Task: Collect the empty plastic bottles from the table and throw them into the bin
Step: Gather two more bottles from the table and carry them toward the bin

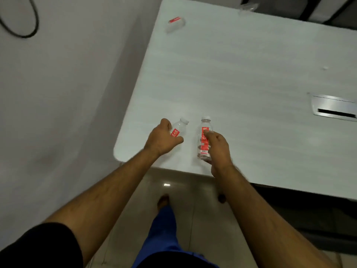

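Two clear plastic bottles with red labels and white caps are near the front left corner of the white table [241, 74]. My left hand [161, 139] grips one bottle [179, 127], which tilts with its cap pointing up and right. My right hand [217, 147] wraps around the second bottle [204, 138], held roughly upright with its cap away from me. A third bottle [175, 23] with a red label lies on its side at the far left of the table. A fourth clear bottle [248, 7] lies blurred at the far edge. No bin is in view.
A metal cable slot [334, 110] is set into the table at the right. A grey wall [67, 84] runs along the table's left side, with a black cable loop [29, 31] on it. Tiled floor [183, 190] and my legs are below the table's front edge.
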